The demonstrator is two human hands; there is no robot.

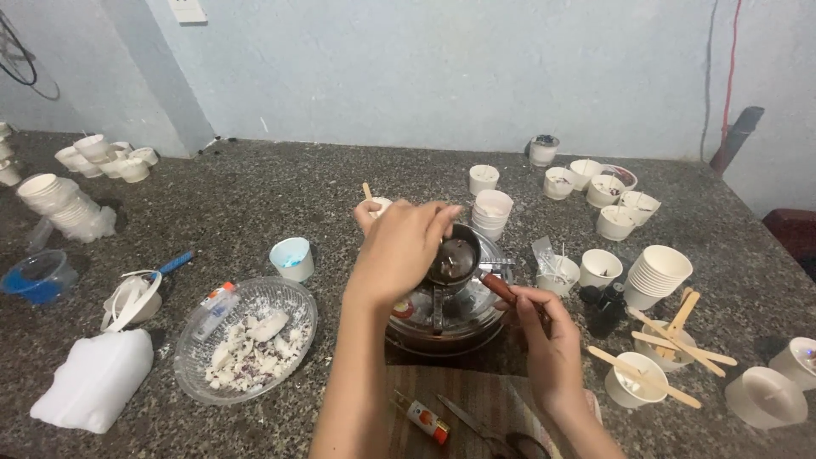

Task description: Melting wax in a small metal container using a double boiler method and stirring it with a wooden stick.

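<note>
Gripping pot handle (501, 289), right hand (551, 340); left hand (399, 251) holding small cup (378, 206) over pot (455, 259).

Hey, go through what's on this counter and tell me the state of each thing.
Small dark metal pot: upright on the round burner, handle held.
Left hand: over the pot.
Right hand: gripping the handle.
Clear glass bowl: holds white chunks.
Stacked white paper cups: lying tilted.

Scissors (501, 442) cut off at bottom edge.

Probably a home craft workshop: speckled dark stone counter (255, 195), stacked small white paper cups (659, 274), flat wooden stirring sticks (671, 340), bare pale-blue wall (425, 68).
</note>
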